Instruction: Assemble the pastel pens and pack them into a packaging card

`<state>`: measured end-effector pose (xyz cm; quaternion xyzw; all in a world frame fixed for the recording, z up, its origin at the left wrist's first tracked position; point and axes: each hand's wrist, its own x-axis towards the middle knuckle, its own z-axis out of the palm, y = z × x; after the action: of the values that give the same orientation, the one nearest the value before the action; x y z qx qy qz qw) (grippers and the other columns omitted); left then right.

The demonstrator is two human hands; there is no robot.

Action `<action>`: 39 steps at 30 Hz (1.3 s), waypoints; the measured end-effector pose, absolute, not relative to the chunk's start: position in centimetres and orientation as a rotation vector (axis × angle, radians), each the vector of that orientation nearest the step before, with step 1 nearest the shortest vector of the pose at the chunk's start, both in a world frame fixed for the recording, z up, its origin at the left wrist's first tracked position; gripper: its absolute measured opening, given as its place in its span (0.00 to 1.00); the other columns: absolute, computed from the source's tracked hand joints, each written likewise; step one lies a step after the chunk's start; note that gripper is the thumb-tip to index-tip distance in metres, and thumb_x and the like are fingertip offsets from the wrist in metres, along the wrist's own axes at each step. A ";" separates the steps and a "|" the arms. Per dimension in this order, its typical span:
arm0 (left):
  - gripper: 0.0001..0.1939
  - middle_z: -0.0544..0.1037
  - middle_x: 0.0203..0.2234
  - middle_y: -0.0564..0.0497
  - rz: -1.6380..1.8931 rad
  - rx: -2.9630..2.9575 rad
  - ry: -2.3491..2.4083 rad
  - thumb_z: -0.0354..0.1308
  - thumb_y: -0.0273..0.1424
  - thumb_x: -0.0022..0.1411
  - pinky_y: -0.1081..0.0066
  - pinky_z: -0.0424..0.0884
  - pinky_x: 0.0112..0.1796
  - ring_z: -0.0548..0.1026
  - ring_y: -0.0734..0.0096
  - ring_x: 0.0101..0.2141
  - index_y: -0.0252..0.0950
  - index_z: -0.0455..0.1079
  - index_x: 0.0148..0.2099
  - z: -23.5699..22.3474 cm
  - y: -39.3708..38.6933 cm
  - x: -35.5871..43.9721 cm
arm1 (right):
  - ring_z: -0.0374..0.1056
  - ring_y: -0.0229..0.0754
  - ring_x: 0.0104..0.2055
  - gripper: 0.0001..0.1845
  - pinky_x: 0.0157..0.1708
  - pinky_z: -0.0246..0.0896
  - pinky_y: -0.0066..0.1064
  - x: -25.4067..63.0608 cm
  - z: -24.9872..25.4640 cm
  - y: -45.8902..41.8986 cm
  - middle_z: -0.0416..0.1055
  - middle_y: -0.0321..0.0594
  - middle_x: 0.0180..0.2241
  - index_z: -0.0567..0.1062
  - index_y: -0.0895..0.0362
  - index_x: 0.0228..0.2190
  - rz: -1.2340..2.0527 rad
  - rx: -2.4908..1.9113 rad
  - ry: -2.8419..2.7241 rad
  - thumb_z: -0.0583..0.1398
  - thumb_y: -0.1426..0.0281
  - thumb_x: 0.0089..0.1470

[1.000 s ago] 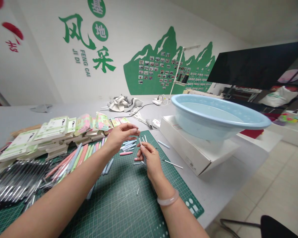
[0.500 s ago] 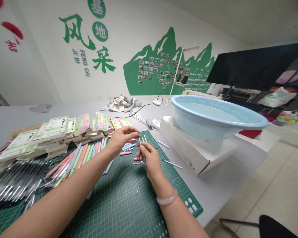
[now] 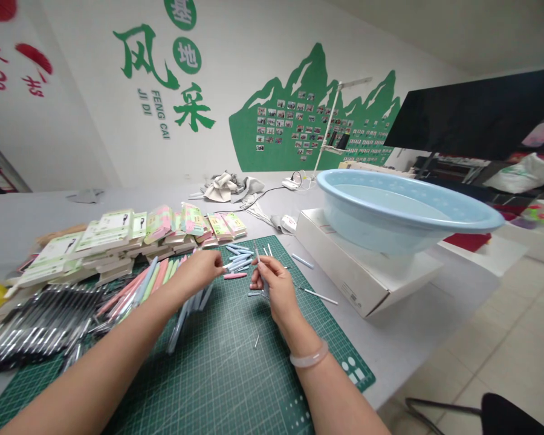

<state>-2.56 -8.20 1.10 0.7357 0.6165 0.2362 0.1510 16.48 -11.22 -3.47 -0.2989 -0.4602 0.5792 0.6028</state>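
Note:
My right hand point(image 3: 275, 287) is closed around a slim, pale pen point(image 3: 257, 252), whose thin tip points up past the fingers. To its left, my left hand point(image 3: 203, 269) has its fingers drawn together beside a cluster of short light-blue pen caps point(image 3: 239, 261); whether something is pinched in them is hidden. A pink cap point(image 3: 234, 276) lies just below the cluster. Beneath the left forearm are pastel pen barrels point(image 3: 152, 283) in pink, green and blue. Both hands are over a green cutting mat point(image 3: 217, 362), where a short thin piece point(image 3: 256, 341) lies loose.
Many clear pens with black ends point(image 3: 40, 329) lie at the left. Behind them are stacked small boxes point(image 3: 104, 232). A blue basin point(image 3: 403, 211) of water rests on a white box point(image 3: 353, 266) at the right. Thin sticks point(image 3: 320, 296) and cloths point(image 3: 226, 187) lie about.
My left hand has moved left and down, away from the pen's tip to beside the blue caps. My right hand keeps hold of the pen. The view has shifted slightly.

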 end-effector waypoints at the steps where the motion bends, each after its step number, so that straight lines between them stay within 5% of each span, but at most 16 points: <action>1: 0.08 0.74 0.20 0.47 0.554 2.139 1.887 0.63 0.34 0.40 0.69 0.63 0.28 0.73 0.60 0.27 0.37 0.68 0.19 0.2 -8.4 -3.1 | 0.59 0.33 0.20 0.12 0.25 0.61 0.27 16.5 -3.5 -11.2 0.68 0.34 0.21 0.74 0.57 0.34 1.343 -0.694 -1.066 0.60 0.62 0.51; 9: 0.06 0.75 0.20 0.46 0.424 2.137 1.965 0.61 0.33 0.42 0.70 0.61 0.25 0.73 0.60 0.25 0.37 0.67 0.19 -2.7 -9.8 -4.0 | 0.59 0.33 0.21 0.11 0.25 0.60 0.26 16.5 -3.4 -11.3 0.67 0.34 0.21 0.74 0.57 0.34 1.334 -0.688 -1.073 0.60 0.62 0.52; 14: 0.08 0.76 0.29 0.49 0.866 2.291 1.458 0.54 0.36 0.56 0.72 0.66 0.29 0.73 0.67 0.29 0.39 0.71 0.35 0.2 -11.3 -3.6 | 0.59 0.33 0.21 0.11 0.24 0.60 0.26 16.5 -3.3 -11.4 0.66 0.33 0.20 0.74 0.57 0.34 1.339 -0.698 -1.069 0.60 0.62 0.51; 23: 0.11 0.76 0.39 0.47 1.164 2.531 1.127 0.54 0.29 0.59 0.69 0.70 0.42 0.74 0.66 0.40 0.42 0.73 0.44 1.1 -14.7 -3.5 | 0.59 0.33 0.21 0.12 0.25 0.60 0.27 16.7 -3.4 -11.3 0.66 0.33 0.20 0.74 0.56 0.34 1.334 -0.709 -1.069 0.60 0.62 0.51; 39: 0.08 0.76 0.36 0.48 1.252 2.264 1.244 0.58 0.33 0.57 0.70 0.71 0.35 0.74 0.67 0.34 0.41 0.73 0.40 2.4 -14.9 -3.2 | 0.59 0.34 0.21 0.11 0.25 0.58 0.27 16.5 -3.4 -11.4 0.67 0.34 0.20 0.74 0.57 0.34 1.300 -0.708 -1.111 0.59 0.62 0.52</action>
<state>-3.15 -14.94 2.38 0.7814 0.4295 0.4322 0.1348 16.51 -11.35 -3.44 -0.3057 -0.4794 0.5613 0.6014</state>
